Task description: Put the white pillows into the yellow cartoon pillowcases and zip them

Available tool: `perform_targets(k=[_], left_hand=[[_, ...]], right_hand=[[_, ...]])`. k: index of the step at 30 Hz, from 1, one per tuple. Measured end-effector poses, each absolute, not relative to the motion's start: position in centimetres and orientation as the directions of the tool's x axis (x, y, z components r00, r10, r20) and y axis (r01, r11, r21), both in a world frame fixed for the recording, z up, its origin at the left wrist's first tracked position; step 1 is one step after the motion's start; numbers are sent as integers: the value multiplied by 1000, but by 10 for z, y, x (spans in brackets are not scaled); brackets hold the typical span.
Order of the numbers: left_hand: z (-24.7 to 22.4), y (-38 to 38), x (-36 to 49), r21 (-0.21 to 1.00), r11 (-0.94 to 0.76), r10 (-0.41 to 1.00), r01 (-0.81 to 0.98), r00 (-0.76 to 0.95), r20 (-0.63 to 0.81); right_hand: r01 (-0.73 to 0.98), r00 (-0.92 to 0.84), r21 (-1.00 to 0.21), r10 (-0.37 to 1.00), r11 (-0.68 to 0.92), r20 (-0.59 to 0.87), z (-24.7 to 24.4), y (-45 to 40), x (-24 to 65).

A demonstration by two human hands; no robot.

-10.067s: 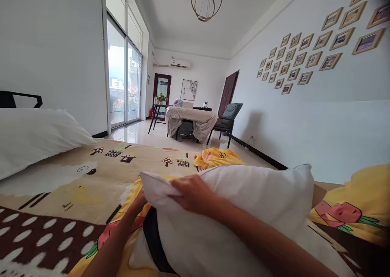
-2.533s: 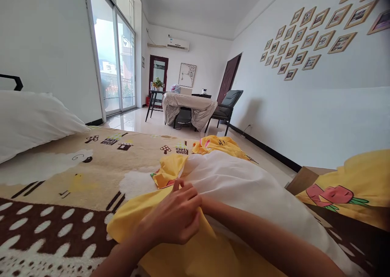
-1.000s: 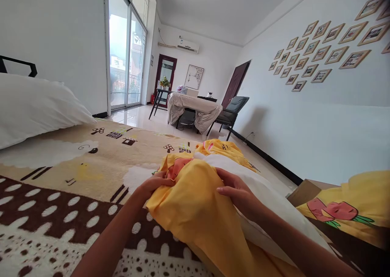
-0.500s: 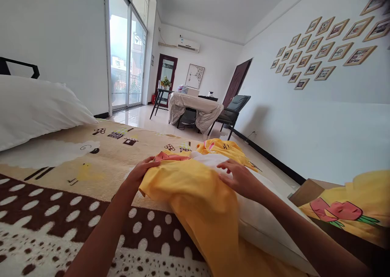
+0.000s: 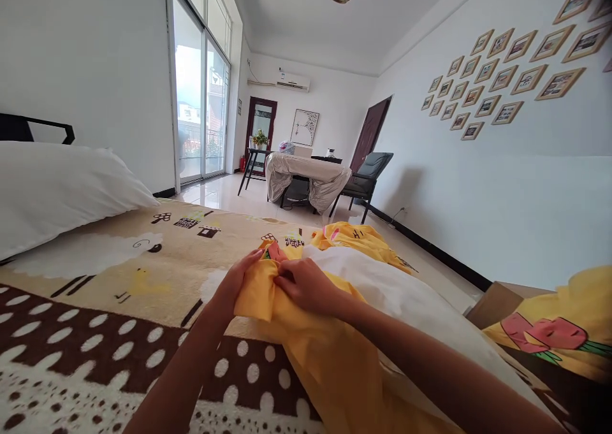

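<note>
A yellow pillowcase [image 5: 329, 351] with a red-and-green print at its far edge lies bunched in front of me. My left hand [image 5: 243, 278] is closed on its left edge, with the thumb on top. Close beside it, my right hand [image 5: 306, 287] pinches a fold of the same cloth, fingers bent. A puffy white pillow [image 5: 382, 281] lies against the pillowcase on the right, partly under my right forearm. Just past the pillow rests another piece of yellow printed cloth [image 5: 358, 235].
A patterned blanket [image 5: 186, 268] spreads beneath everything. To the left lies a white pillow [image 5: 62, 192]. At the right, yellow cloth with a red print [image 5: 564, 319] hangs over a cardboard box [image 5: 502, 300]. Farther off stand a covered table [image 5: 310, 166] and a dark chair [image 5: 370, 176].
My right hand has moved left from beside the white pillow and now grips the pillowcase near my left hand. The cloth between them is gathered more tightly. The view has tilted up slightly.
</note>
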State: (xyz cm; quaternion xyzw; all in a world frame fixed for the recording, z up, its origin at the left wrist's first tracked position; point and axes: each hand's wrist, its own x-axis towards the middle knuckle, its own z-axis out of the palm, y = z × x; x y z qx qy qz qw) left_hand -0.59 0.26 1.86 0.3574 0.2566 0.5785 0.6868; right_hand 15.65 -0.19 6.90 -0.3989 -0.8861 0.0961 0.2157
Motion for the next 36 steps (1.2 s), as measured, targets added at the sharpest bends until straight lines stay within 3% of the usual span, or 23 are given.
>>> perform_targets(k=[5,9,12,15,20,25,29,32,36], left_hand=[[8,17,-14,735,-3,979,-678,149,141],[6,10,-6,882,30,920,-470,358,160],[9,-2,5,918,-87,955,-388,228,187],[17,-14,13,943,-167,974,-290,99,203],[33,-26,16,953,-247,945,-176,175,277],[30,-22,15,930,-172,958,-326,164,235],[25,-12,9,844,-35,980,-535,147,133],[25,-7,5,804,26,981,-595,168,92],[26,-10,8,788,48,987,-614,150,56]], right_hand=[[634,-422,-469,783,615,457,75,25,178],[600,-333,-591,840,539,428,76,33,183],[530,-415,-632,823,565,388,70,23,178],[502,-484,-611,784,613,389,66,9,171],[497,-595,-464,678,733,432,69,-3,169],[593,-584,-345,684,727,437,79,8,176],[705,-406,-328,737,628,540,91,27,186],[766,-293,-313,739,561,606,97,32,191],[737,-363,-263,693,622,623,98,9,189]])
